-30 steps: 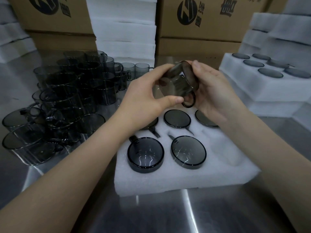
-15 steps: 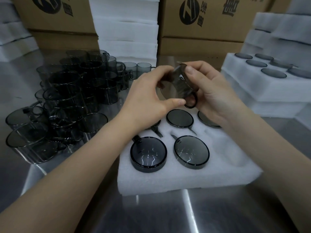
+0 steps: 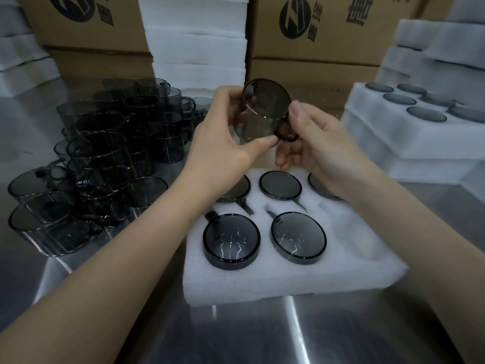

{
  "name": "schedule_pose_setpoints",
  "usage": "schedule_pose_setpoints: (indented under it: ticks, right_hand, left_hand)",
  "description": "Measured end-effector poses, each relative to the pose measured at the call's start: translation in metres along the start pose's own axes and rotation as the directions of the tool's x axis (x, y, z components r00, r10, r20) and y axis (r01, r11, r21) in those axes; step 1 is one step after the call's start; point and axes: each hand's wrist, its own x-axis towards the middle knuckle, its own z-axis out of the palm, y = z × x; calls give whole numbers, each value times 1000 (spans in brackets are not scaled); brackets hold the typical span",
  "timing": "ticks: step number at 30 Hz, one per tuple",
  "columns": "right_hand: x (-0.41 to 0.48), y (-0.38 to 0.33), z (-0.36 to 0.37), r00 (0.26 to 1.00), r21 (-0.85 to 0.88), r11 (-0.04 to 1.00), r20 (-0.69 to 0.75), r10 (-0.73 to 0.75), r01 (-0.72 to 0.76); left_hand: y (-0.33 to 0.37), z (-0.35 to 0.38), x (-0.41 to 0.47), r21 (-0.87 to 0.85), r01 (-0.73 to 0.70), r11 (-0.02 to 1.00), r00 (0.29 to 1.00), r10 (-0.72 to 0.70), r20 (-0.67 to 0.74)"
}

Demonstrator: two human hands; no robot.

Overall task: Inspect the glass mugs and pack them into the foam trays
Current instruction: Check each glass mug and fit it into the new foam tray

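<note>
Tray (image 3: 288, 279) nearest: five packed mugs (image 3: 231, 240) seated base-up; near-right pocket looks free. Above its far edge, mug (image 3: 262, 111) held tilted in the air. Left hand (image 3: 220, 151): thumb and fingers curled round the wall. Right hand (image 3: 322, 148): pinches the handle. Judgement: thin glass, light, stiff, slick, chips easily; grip wall and handle, not rim. Loose mugs (image 3: 105, 153) farther left.

**Mug held above the tray**

Both hands hold a smoky glass mug (image 3: 262, 111) tilted: left hand (image 3: 223, 145) around its body, right hand (image 3: 315, 143) by the handle. Below, a foam tray (image 3: 288, 279) seats five mugs; loose mugs (image 3: 105, 153) crowd the left.
</note>
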Motion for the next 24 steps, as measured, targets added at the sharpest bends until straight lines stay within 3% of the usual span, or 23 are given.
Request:
schedule_pose_setpoints:
  ticks: [8, 16, 24]
  right_hand:
    - [1, -4, 0, 999, -71, 997, -33, -13, 11]
    - [-1, -6, 1, 997, 162, 986, 68, 24, -34]
    - [-7, -10, 2, 981, 158, 985, 165, -99, 73]
  left_hand:
    - [0, 1, -2, 119, 19, 993, 999, -23, 35]
    - [0, 1, -1, 162, 12, 987, 1000, -10, -11]
    - [-1, 0, -1, 35, 94, 995, 994, -92, -65]
